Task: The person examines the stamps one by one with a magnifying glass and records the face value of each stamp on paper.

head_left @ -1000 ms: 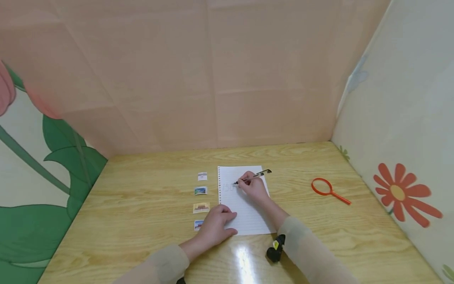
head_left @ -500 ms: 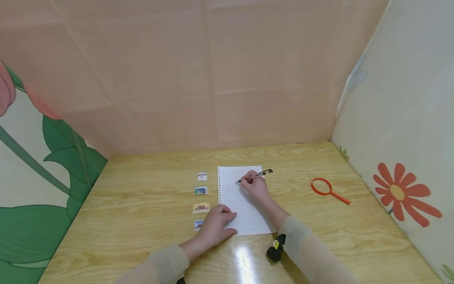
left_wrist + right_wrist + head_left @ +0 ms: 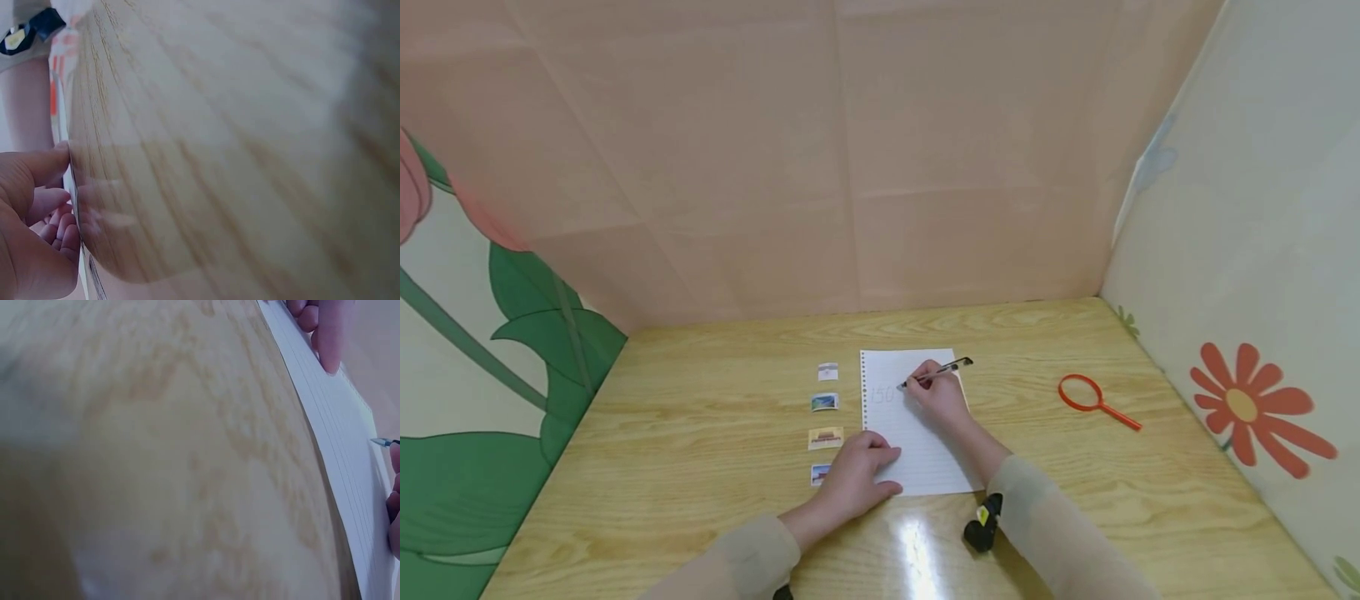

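Note:
A sheet of lined paper with a punched left edge lies on the wooden table. My right hand pinches a pen with a dark cap end, its tip at the upper part of the sheet. Faint writing, which looks like "150", stands just left of the tip. In the right wrist view, the tip of the pen is close to the paper; contact cannot be told. My left hand rests on the sheet's lower left with thumb and fingers spread, partly covering the lowest of several small picture stamps.
Right of the paper lies a red magnifying glass. The other stamps form a column left of the sheet. A black device is strapped at the right wrist. A pinkish sheet backs the table, and flower-printed panels flank it.
My right hand and the pen have shifted slightly right over the paper since a second ago, baring more of the written figures. My left hand has stayed put.

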Demonstrator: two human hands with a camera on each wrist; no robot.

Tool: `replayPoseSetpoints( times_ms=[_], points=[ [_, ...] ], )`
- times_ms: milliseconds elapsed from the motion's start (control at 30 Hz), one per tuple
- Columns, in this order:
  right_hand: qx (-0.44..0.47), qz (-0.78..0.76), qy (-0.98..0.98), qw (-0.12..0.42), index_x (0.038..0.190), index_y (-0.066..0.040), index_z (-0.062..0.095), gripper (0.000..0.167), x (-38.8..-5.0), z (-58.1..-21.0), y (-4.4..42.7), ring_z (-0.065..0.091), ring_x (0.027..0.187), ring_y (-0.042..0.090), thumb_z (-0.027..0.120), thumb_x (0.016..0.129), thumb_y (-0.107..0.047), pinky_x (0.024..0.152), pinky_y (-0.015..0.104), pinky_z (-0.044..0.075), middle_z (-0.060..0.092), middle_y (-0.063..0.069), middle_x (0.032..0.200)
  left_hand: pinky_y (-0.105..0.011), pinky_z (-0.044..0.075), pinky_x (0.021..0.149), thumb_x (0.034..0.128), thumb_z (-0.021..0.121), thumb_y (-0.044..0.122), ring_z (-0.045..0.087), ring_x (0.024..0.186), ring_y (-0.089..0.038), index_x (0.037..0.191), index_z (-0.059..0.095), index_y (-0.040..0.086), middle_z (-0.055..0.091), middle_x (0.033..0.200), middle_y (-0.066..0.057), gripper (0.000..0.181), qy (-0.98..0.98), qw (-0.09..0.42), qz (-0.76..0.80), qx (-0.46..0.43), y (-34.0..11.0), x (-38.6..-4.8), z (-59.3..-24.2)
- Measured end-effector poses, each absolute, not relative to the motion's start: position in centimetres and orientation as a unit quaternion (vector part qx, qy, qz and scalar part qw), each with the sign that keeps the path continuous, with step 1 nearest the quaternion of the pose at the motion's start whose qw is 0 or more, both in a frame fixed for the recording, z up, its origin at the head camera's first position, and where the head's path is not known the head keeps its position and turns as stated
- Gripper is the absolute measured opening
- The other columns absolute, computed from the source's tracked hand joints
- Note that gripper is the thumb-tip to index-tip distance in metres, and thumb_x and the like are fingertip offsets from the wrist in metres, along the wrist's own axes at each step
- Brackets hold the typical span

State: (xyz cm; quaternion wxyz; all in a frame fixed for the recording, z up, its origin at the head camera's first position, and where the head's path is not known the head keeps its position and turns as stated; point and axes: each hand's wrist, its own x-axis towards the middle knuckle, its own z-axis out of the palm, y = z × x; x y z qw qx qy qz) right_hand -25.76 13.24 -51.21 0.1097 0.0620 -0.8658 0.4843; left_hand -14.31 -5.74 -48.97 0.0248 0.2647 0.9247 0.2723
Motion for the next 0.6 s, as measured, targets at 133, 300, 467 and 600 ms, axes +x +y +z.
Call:
replayPoseSetpoints(
  times_ms=[133,300,467,600],
  points=[
    [0.063,0.486,-0.866,0.1,0.079,-0.009,0.064,0.007,-25.82,-51.31,13.28,0.052,0.065,0.013,0.068,0.083,-0.007,0.059,0.021,0.042,0.059,-0.001,0.072,-0.032,0.045,0.091,0.0821,0.083,0.027,0.052,0.1,-0.016,0.124,0.069,0.005,0.058,0.11,-0.002,0.049,0.925,0.023,0.271,0.266,-5.73,-14.26,-48.88],
    [0.05,0.499,-0.858,0.108,0.082,-0.005,0.064,0.003,-25.96,-51.44,13.51,0.052,0.065,0.014,0.067,0.084,-0.005,0.058,0.021,0.042,0.059,0.002,0.071,-0.031,0.045,0.091,0.0825,0.082,0.028,0.051,0.099,-0.015,0.125,0.069,0.006,0.058,0.111,-0.002,0.05,0.927,0.03,0.268,0.262,-5.71,-14.23,-48.9],
    [0.041,0.493,-0.861,0.119,0.083,-0.006,0.063,0.003,-26.11,-51.44,13.81,0.053,0.065,0.015,0.066,0.085,-0.007,0.056,0.021,0.042,0.06,0.003,0.072,-0.031,0.045,0.092,0.0829,0.082,0.029,0.051,0.1,-0.015,0.125,0.068,0.006,0.058,0.111,-0.001,0.05,0.929,0.034,0.264,0.258,-5.65,-14.27,-48.86],
    [0.047,0.486,-0.865,0.116,0.084,-0.007,0.063,0.004,-26.21,-51.51,13.88,0.053,0.067,0.015,0.066,0.086,-0.008,0.058,0.022,0.044,0.061,0.002,0.073,-0.031,0.045,0.092,0.0829,0.082,0.029,0.05,0.099,-0.014,0.126,0.068,0.006,0.057,0.111,-0.001,0.05,0.93,0.037,0.263,0.255,-5.63,-14.31,-48.82]
  ],
)
